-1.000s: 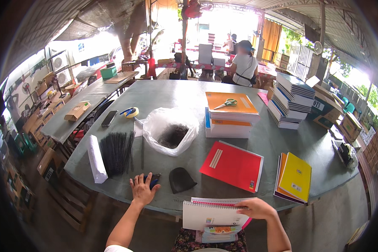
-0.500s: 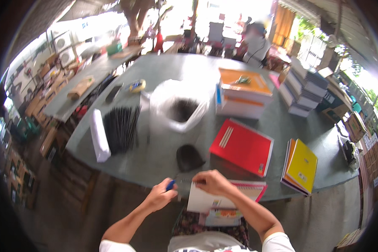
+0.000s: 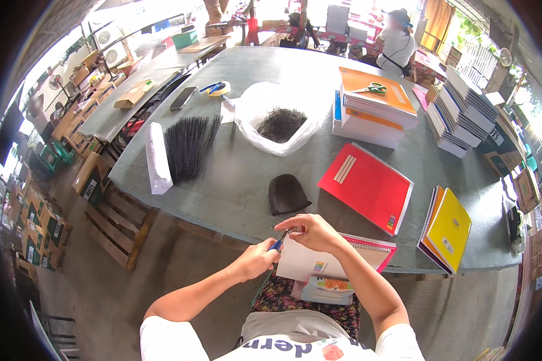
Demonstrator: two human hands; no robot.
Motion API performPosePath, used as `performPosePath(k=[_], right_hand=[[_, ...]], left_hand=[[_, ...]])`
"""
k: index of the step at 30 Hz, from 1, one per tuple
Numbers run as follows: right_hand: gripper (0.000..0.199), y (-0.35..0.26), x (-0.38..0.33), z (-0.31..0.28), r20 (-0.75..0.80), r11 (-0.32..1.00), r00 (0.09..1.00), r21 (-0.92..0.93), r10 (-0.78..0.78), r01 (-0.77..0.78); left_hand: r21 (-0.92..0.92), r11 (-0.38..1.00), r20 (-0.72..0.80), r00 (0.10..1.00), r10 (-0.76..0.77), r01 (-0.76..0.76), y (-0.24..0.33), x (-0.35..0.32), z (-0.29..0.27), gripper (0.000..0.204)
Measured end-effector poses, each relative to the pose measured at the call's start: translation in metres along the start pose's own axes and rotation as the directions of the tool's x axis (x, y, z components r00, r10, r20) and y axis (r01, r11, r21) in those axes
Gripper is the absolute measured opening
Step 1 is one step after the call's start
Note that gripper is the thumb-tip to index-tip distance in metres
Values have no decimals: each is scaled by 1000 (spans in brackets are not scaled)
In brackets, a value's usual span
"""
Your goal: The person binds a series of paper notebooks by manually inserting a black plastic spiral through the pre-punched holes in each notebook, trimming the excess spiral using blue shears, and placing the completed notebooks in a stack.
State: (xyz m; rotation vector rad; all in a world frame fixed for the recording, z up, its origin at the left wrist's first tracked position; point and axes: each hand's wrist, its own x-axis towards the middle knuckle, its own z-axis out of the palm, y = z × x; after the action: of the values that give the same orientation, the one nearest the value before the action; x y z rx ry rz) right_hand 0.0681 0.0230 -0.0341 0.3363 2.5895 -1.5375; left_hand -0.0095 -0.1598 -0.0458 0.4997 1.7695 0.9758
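Both hands now together at table edge, left hand (image 3: 256, 260) moved in from the tabletop, fist closed on blue-handled tool (image 3: 277, 243), right hand (image 3: 312, 231) pinching top-left corner of spiral notebook (image 3: 337, 260), notebook resting on lap.

White bag of black coils (image 3: 280, 123) set mid-table, black binding combs (image 3: 188, 147) spread left of it, red notebook (image 3: 367, 186) laid to its right, yellow notebooks (image 3: 448, 228) stacked farther right, orange-topped stack (image 3: 373, 102) placed just right of the bag.
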Motion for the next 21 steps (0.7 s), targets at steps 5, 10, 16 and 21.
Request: performPosePath(k=[5,10,16,21], right_hand=[[32,11,-2,6,31,942,956,-160,-293,294],[27,18,-3,10,-156,932,927,-186,-341,312],[17,15,-8,5,-197,956,963,-262,-186,131],[20,14,-10,14,-280,953,947,-295,-158,72]], left_hand=[[419,887,-92,963,252,-193,-4,8,1,23],[560,780,-148,893,425,-278,-14,8,3,18],[-117,993,105,994,24,-11,-1,-7,3,20],[-650,664,440,896,-69,370,5,-4,9,34]])
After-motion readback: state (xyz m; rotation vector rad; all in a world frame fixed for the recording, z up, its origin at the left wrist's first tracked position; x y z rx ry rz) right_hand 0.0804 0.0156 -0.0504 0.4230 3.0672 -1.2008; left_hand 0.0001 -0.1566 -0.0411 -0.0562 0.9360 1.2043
